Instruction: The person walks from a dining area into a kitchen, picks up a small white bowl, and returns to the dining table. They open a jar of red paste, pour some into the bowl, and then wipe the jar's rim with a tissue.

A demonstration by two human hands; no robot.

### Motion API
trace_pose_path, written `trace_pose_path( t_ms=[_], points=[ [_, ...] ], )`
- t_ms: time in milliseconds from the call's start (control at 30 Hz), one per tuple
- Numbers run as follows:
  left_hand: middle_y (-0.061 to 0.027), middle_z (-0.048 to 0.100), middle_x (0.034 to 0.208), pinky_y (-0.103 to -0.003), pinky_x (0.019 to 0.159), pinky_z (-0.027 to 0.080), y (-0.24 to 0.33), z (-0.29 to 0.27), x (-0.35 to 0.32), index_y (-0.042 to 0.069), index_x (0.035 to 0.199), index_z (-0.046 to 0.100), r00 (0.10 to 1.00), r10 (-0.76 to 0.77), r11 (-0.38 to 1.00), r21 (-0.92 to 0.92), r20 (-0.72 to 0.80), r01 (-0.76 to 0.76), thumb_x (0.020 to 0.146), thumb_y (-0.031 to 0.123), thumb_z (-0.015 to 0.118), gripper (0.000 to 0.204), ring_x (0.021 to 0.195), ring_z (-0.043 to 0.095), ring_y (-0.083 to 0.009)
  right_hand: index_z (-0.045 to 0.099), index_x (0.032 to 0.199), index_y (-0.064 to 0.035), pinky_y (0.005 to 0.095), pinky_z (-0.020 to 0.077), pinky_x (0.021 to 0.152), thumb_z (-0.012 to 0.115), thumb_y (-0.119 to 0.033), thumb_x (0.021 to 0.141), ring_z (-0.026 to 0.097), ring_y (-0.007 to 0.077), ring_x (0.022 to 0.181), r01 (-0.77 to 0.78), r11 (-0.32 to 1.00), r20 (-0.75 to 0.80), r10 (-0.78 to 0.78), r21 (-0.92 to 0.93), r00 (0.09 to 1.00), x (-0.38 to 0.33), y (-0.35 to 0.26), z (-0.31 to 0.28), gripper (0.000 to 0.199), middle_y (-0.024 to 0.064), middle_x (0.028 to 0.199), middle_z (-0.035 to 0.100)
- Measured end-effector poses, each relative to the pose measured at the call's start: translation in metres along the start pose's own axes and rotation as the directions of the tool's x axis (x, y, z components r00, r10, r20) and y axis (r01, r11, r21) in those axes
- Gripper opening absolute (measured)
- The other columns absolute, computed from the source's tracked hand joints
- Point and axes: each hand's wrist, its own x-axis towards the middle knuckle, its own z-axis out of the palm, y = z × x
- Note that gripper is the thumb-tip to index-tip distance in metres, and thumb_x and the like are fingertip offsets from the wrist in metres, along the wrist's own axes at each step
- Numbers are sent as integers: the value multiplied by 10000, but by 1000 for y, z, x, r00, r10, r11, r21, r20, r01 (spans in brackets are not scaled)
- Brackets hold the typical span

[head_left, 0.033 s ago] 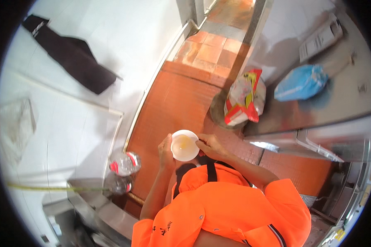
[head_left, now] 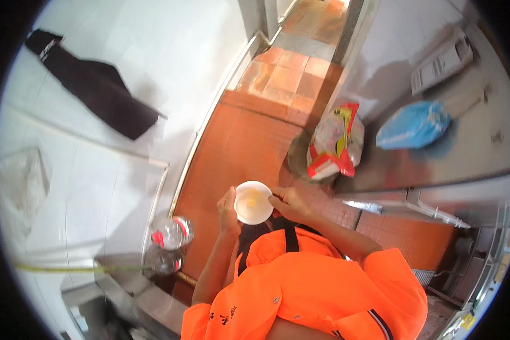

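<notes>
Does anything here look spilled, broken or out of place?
Nothing looks spilled or broken. The left hand and right hand hold a small white bowl level, with something pale yellow inside. The only oddity is a red and yellow bag slumped at the edge of the steel counter, overhanging the tiled floor.

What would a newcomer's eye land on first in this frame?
The bright orange jacket fills the lower middle. Just above it, the left hand and right hand hold a small white bowl between them over the red tile floor. A red-and-yellow bag sits on the steel counter at right.
</notes>
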Motion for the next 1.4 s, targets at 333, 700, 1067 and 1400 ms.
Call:
trace_pose_path(
  t_ms=[333,700,1067,1400],
  points=[
    [-43,647,912,-244,740,479,116,125,294,-37,980,656,940,42,962,241,340,-130,975,229,489,314,837,585,-96,609,1057,47,214,464,539,490,-195,944,558,65,615,-26,1000,-331,27,6,943,230,-66,-142,292,35,750,616],
    [-15,645,839,-234,646,476,163,329,560,-20,965,661,761,-149,975,224,632,5,971,276,505,335,726,578,-72,629,1048,21,204,469,515,500,-128,921,567,62,567,63,989,-678,44,132,734,410,-88,-328,234,5,709,601],
    [-51,665,886,-248,712,506,229,521,720,-1,962,655,774,-216,971,211,595,109,964,269,501,311,784,627,-115,632,1018,36,215,472,501,498,-132,926,568,69,542,91,992,-730,-1,83,684,555,-145,-529,233,26,657,600],
    [-54,663,842,-261,663,517,160,656,931,-12,937,652,641,-269,963,212,719,166,950,290,516,331,726,629,-126,633,1020,52,220,495,515,502,-130,911,573,65,566,60,988,-798,78,141,597,689,-104,-700,249,31,707,620]
  ],
)
